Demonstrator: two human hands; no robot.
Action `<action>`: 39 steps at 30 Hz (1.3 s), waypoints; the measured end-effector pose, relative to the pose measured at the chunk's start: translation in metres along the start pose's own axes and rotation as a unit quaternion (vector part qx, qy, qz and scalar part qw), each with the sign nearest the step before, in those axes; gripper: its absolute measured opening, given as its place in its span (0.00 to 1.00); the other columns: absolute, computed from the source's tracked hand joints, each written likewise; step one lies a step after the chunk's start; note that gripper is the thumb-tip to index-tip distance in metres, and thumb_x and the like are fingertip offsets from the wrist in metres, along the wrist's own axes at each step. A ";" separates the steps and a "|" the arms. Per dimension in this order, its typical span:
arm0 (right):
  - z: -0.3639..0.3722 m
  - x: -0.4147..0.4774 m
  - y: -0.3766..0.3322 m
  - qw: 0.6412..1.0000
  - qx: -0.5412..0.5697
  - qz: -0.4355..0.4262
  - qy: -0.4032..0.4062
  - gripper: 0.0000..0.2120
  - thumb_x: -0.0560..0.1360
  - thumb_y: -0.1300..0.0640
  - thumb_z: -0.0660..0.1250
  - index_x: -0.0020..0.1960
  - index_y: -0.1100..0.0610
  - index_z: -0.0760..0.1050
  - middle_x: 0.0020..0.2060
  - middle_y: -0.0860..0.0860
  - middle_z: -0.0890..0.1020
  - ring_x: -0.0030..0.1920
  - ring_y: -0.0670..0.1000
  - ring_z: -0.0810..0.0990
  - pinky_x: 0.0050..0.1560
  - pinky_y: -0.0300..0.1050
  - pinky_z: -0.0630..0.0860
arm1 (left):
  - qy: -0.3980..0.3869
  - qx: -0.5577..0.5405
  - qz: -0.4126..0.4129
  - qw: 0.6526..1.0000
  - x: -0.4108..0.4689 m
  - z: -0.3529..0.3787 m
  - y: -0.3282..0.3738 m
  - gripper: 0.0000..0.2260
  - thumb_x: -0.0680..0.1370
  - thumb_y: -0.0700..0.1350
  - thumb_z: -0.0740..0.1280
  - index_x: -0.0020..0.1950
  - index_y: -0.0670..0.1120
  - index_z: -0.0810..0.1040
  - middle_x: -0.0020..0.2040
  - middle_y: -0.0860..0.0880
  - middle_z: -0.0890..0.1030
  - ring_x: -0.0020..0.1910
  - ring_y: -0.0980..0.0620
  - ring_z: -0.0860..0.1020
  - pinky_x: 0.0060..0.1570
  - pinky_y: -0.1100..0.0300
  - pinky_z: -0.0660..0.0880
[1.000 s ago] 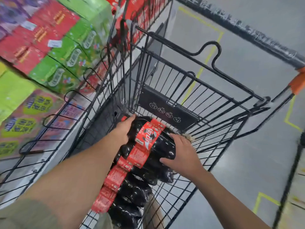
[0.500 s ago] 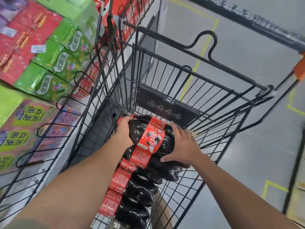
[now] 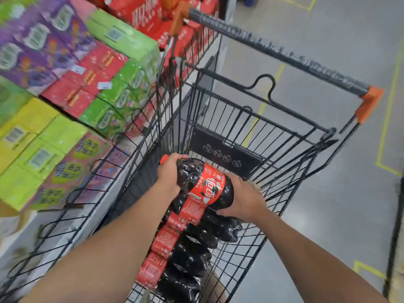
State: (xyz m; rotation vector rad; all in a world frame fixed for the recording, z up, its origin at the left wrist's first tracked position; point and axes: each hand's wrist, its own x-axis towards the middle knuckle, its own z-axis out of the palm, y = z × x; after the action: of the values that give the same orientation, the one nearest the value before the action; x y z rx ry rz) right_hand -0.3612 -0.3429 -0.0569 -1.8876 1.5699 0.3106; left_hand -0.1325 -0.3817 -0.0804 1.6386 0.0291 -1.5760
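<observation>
A large dark cola bottle (image 3: 203, 184) with a red label lies on its side inside a black wire shopping cart (image 3: 251, 132). My left hand (image 3: 169, 171) grips its neck end, where a red cap shows. My right hand (image 3: 244, 199) wraps around its base end. The bottle sits on top of several other cola bottles (image 3: 192, 254) lying in a row along the cart's bottom.
The cart's handle bar (image 3: 279, 53) with orange ends crosses the top. Stacked drink cartons (image 3: 65, 88) in green, red, purple and yellow fill the shelf on the left. Grey floor (image 3: 338, 193) with yellow lines lies to the right.
Both hands keep their hold on the top bottle, which stays at the far end of the row. The view has tilted up, bringing the cart's handle and more cartons into sight.
</observation>
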 end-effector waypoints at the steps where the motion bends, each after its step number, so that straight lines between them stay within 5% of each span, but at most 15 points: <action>1: -0.007 -0.006 -0.005 1.000 0.002 -0.006 0.015 0.57 0.57 0.28 0.76 0.78 0.40 0.52 0.69 0.44 0.75 0.66 0.50 0.76 0.67 0.55 0.74 | -0.005 -0.008 0.012 1.000 -0.012 0.001 0.009 0.11 0.69 0.46 0.73 0.49 0.44 0.83 0.46 0.40 0.84 0.42 0.41 0.84 0.42 0.46 0.83; 5: -0.042 -0.039 -0.031 0.998 -0.001 -0.019 0.053 0.57 0.57 0.27 0.75 0.77 0.41 0.53 0.67 0.43 0.75 0.64 0.50 0.77 0.65 0.56 0.77 | -0.032 -0.021 0.045 0.998 -0.070 0.001 0.046 0.18 0.62 0.48 0.74 0.50 0.44 0.82 0.45 0.40 0.85 0.40 0.40 0.85 0.39 0.47 0.82; 13: -0.124 -0.152 -0.098 0.981 -0.031 -0.070 0.178 0.53 0.58 0.25 0.75 0.75 0.40 0.57 0.64 0.42 0.77 0.62 0.49 0.79 0.60 0.49 0.79 | -0.096 -0.046 0.157 0.982 -0.210 -0.014 0.107 0.05 0.70 0.48 0.73 0.39 0.47 0.84 0.40 0.43 0.85 0.40 0.42 0.84 0.42 0.50 0.81; 20: -0.174 -0.242 -0.143 0.946 -0.085 -0.128 0.285 0.53 0.58 0.25 0.75 0.77 0.41 0.57 0.66 0.43 0.77 0.64 0.50 0.79 0.60 0.48 0.77 | -0.147 -0.091 0.224 0.959 -0.321 -0.042 0.140 0.18 0.66 0.51 0.71 0.51 0.42 0.86 0.51 0.38 0.87 0.44 0.38 0.86 0.41 0.48 0.81; 24: -0.190 -0.271 -0.159 0.926 -0.100 -0.182 0.315 0.53 0.59 0.27 0.76 0.77 0.41 0.57 0.67 0.43 0.77 0.63 0.49 0.78 0.59 0.47 0.75 | -0.143 -0.137 0.267 0.943 -0.378 -0.064 0.144 0.22 0.63 0.49 0.73 0.55 0.43 0.83 0.49 0.39 0.85 0.38 0.41 0.85 0.33 0.53 0.79; 28: -0.194 -0.290 -0.171 0.912 -0.109 -0.251 0.304 0.54 0.60 0.28 0.77 0.78 0.41 0.56 0.67 0.44 0.76 0.64 0.50 0.77 0.60 0.48 0.76 | -0.116 -0.164 0.311 0.929 -0.413 -0.095 0.126 0.25 0.65 0.50 0.74 0.59 0.38 0.83 0.51 0.38 0.86 0.42 0.39 0.86 0.36 0.50 0.82; 33: -0.187 -0.305 -0.178 0.890 -0.130 -0.334 0.283 0.56 0.60 0.25 0.74 0.80 0.42 0.54 0.71 0.44 0.74 0.66 0.50 0.77 0.63 0.49 0.77 | -0.063 -0.215 0.341 0.913 -0.452 -0.126 0.090 0.04 0.73 0.46 0.72 0.42 0.45 0.82 0.41 0.42 0.84 0.34 0.44 0.83 0.34 0.55 0.80; 39: -0.148 -0.324 -0.202 0.867 -0.101 -0.440 0.211 0.54 0.61 0.29 0.77 0.79 0.40 0.55 0.69 0.41 0.74 0.65 0.47 0.77 0.61 0.48 0.78 | 0.035 -0.262 0.374 0.889 -0.502 -0.179 0.035 0.08 0.75 0.45 0.70 0.51 0.43 0.82 0.36 0.47 0.85 0.29 0.49 0.84 0.26 0.59 0.78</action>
State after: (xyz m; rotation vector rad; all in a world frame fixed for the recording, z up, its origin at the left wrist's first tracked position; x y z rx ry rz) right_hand -0.2862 -0.1653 0.3043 -2.7404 0.7506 -0.3855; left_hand -0.0727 -0.0456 0.3300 1.0750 -0.1180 -0.8115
